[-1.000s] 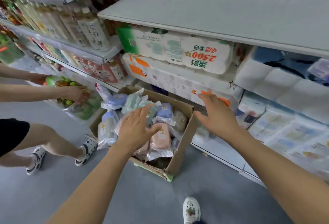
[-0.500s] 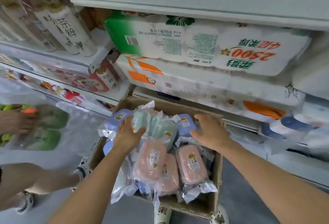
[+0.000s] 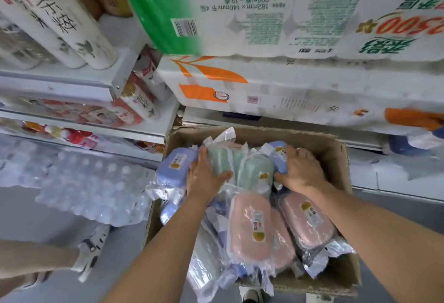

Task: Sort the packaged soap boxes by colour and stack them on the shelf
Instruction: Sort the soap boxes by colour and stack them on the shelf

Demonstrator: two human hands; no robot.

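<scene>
Cardboard carton (image 3: 336, 158) on the floor below the tissue shelf holds the wrapped soap boxes, and the view has closed in on it within the last second. Both hands, which a second ago were spread above the load with the right one out beyond the carton's edge, are now down among the packs at its far end. Judgement: selection of one colour group has begun; nothing has yet reached the shelf.

Left hand (image 3: 206, 177) lies palm down with fingers curled over the left flank of the green soap boxes (image 3: 254, 172), thumb pressing their near face. A blue soap box (image 3: 175, 168) sits just outside that hand, tilted on the carton's left rim.

Right hand (image 3: 300, 172) closes from the opposite side, fingers wrapped over a second blue soap box (image 3: 280, 156) and thumb against the green group. The green packs are thus clamped between the two hands, upright and side by side.

Pink soap boxes (image 3: 249, 228) lie flat nearer the person, beneath both forearms, untouched. Tissue packs (image 3: 276, 86) fill the shelf beyond the hands.
</scene>
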